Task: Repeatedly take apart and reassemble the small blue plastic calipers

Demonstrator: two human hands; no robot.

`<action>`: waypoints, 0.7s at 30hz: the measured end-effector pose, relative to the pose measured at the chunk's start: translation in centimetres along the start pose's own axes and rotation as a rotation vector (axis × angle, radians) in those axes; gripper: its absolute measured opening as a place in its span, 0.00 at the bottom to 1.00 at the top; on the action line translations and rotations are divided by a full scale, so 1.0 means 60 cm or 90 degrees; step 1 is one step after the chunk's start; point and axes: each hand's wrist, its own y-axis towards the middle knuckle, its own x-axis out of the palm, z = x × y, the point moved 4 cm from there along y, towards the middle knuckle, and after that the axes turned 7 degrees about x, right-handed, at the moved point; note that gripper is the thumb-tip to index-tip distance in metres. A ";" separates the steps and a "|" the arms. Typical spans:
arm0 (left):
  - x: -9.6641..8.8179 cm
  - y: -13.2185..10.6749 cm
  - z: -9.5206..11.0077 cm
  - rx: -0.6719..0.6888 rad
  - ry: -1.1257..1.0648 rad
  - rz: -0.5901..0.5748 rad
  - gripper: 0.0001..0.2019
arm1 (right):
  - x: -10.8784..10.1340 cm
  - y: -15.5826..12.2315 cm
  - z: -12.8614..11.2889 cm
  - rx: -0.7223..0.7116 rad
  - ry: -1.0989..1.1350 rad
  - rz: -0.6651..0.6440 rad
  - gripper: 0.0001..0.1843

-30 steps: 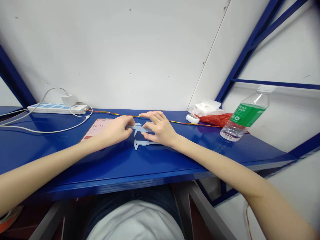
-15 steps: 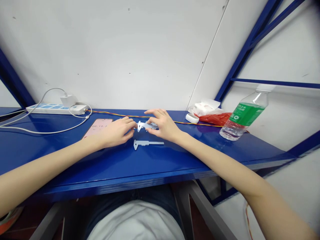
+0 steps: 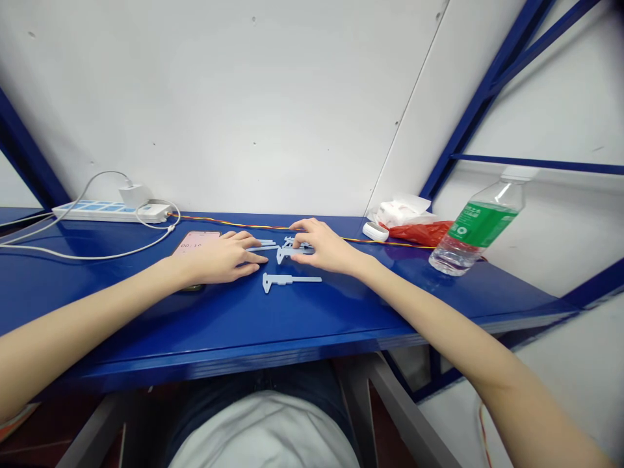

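Note:
A pale plastic vernier caliper [image 3: 283, 253] lies at the thumb and curled fingers of my right hand [image 3: 324, 247], which grips it low over the blue table; its right end is hidden by the hand. More pale caliper jaws [image 3: 289, 240] show just behind it. My left hand [image 3: 224, 257] rests with fingers stretched and spread, partly over a phone [image 3: 197, 239]. Pale narrow bars [image 3: 266, 244] stick out beyond its fingertips; what they belong to is covered. Nearer to me, another vernier caliper [image 3: 280, 280] lies flat, apart from both hands.
A white power strip [image 3: 107, 211] with a plug and looped cable stands at the back left. Twisted wires [image 3: 234, 224] run along the wall. At the right are a small white case [image 3: 375, 231], tissues [image 3: 402, 209], a red bag [image 3: 419, 231] and a water bottle [image 3: 480, 224].
My right hand has shifted slightly right with the caliper. My left fingers have spread and flattened, and pale bars now show beside them. The nearer caliper stays in place.

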 end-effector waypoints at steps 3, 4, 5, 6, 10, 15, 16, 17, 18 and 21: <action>-0.004 -0.003 -0.004 0.010 0.010 -0.002 0.19 | 0.001 0.000 0.001 0.012 -0.003 -0.032 0.08; -0.003 -0.002 -0.002 0.009 0.005 -0.001 0.20 | 0.002 0.000 0.003 0.017 -0.008 -0.040 0.08; -0.002 0.000 0.002 0.008 -0.003 -0.001 0.21 | 0.002 0.000 0.005 0.022 -0.012 -0.045 0.08; -0.001 0.003 0.007 0.009 -0.013 -0.004 0.21 | 0.002 0.000 0.008 0.024 -0.015 -0.049 0.08; 0.006 0.013 0.025 0.021 -0.036 -0.021 0.22 | 0.004 -0.002 0.017 0.028 -0.011 -0.068 0.09; 0.002 0.003 0.000 -0.011 -0.035 -0.016 0.20 | 0.006 -0.004 0.009 0.025 0.005 -0.092 0.08; -0.001 0.000 -0.008 -0.020 -0.039 -0.015 0.19 | 0.007 -0.004 0.006 0.021 0.012 -0.092 0.07; -0.004 -0.004 -0.015 -0.032 -0.045 -0.011 0.18 | 0.007 -0.004 0.002 0.015 0.019 -0.091 0.07; -0.008 -0.007 -0.022 -0.046 -0.054 -0.005 0.17 | 0.008 -0.004 -0.002 0.009 0.026 -0.090 0.07; -0.019 -0.013 -0.032 -0.055 -0.081 0.000 0.14 | 0.010 -0.005 -0.013 -0.011 0.043 -0.092 0.08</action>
